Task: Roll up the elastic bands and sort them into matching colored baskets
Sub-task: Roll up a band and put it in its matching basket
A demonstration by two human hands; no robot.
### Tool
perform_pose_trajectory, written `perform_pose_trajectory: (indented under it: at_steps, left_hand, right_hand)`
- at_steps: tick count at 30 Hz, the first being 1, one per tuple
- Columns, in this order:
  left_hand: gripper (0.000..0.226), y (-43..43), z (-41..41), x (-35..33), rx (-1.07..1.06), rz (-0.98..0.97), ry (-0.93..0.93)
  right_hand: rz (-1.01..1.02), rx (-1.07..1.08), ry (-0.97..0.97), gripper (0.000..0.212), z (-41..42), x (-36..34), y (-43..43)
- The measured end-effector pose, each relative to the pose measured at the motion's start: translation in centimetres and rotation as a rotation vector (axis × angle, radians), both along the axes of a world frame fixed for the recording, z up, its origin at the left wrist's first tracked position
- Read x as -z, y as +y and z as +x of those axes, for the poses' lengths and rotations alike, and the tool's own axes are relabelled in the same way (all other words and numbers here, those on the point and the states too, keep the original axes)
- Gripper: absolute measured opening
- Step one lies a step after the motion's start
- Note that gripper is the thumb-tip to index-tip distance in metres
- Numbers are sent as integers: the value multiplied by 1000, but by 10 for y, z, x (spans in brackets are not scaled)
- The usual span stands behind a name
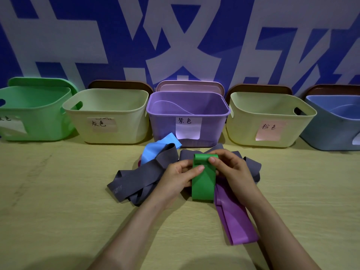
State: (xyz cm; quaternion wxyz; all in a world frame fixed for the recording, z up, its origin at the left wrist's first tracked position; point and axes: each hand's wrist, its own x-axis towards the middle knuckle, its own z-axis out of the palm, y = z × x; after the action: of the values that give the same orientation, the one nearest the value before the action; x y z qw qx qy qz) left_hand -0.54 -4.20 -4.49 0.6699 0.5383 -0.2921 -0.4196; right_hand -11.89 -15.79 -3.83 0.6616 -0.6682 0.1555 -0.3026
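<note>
Both grips clamped on green band: your left hand and right hand pinch its curled far end, over gray bands on the tabletop, near side of purple basket.

Five baskets, two hands, one green band, one blue band, one purple band

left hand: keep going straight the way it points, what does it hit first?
The left hand points up and to the right and already pinches the green band near its rolled end, so that comes first. Directly beyond is the right hand, holding the same roll. Depth past that is unclear from one view.
</note>
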Motion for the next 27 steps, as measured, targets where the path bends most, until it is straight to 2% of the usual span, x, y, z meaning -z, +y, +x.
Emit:
perform_pose_trajectory:
  at_steps: [10, 17, 27]
  left_hand:
    - [11, 1, 1, -2, -92, -6, -93]
    - [18, 2, 1, -1, -118, 10, -115]
    - [21, 2, 2, -2, -61, -6, 16]
  right_hand:
    - [-52, 22, -110, 17, -2, -7, 5]
    - [-92, 33, -102, 22, -2, -4, 6]
    - [-126, 4, -57, 26, -3, -2, 2]
